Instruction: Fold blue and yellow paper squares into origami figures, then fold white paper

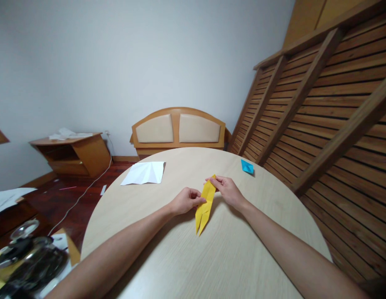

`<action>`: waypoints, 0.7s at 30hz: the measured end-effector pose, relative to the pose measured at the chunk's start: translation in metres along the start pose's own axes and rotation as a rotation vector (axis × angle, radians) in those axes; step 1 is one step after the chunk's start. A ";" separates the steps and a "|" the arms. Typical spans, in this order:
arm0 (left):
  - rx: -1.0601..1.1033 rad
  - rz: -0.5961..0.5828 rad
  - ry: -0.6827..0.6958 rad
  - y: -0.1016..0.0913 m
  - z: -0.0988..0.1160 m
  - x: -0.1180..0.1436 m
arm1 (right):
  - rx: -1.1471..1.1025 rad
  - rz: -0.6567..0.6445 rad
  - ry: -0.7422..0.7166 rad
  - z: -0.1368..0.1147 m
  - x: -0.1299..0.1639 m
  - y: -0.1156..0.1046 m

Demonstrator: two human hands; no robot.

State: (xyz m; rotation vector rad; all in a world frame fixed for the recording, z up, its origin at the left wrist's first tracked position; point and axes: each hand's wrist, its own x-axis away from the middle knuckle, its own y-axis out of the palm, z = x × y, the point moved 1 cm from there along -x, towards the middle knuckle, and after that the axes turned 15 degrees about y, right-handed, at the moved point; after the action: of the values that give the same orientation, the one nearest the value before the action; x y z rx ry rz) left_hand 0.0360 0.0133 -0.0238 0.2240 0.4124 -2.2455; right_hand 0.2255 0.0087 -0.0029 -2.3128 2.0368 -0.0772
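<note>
A long, narrow piece of folded yellow paper is held above the table, tilted, its lower end split into two points. My left hand pinches its left edge near the middle, thumb on top. At the upper end, my right hand grips the paper between thumb and fingers. The fingers behind the paper are partly hidden. A small folded blue paper lies to the far right on the table, apart from both hands. To the left rests a creased white sheet.
The round pale wooden table fills the middle. A padded headboard stands behind it, and a slatted wooden frame leans along the right. Low wooden cabinet and a cord are at left, above dark clutter.
</note>
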 end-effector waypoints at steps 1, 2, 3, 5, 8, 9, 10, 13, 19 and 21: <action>-0.006 0.006 -0.003 0.000 0.000 0.000 | -0.009 -0.001 -0.004 0.000 0.001 0.001; -0.014 0.014 -0.004 0.001 0.001 0.000 | -0.016 -0.004 -0.008 0.000 0.002 0.002; -0.022 0.024 -0.003 0.001 0.001 0.000 | -0.017 -0.008 -0.012 0.001 0.003 0.004; -0.037 0.041 0.008 0.002 0.001 0.001 | 0.001 -0.011 -0.016 0.003 0.006 0.010; -0.063 0.040 0.032 0.003 0.000 0.001 | 0.049 0.010 -0.008 0.006 0.010 0.019; -0.065 0.038 0.037 0.004 0.000 0.001 | 0.061 0.013 -0.007 0.006 0.011 0.021; -0.060 0.039 0.039 0.005 0.000 0.001 | 0.070 0.017 -0.011 0.006 0.012 0.023; -0.017 0.054 0.045 0.006 -0.001 0.001 | 0.073 0.017 -0.026 0.005 0.014 0.026; -0.014 0.065 0.083 0.007 0.001 0.001 | -0.045 -0.067 -0.020 0.004 0.015 0.029; -0.018 0.055 0.101 0.007 0.002 0.001 | -0.054 -0.081 -0.029 0.002 0.016 0.031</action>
State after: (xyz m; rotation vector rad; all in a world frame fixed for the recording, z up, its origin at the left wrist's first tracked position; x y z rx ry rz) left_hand 0.0404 0.0077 -0.0234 0.3370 0.4741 -2.1822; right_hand 0.1973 -0.0113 -0.0075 -2.4141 1.9552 0.0075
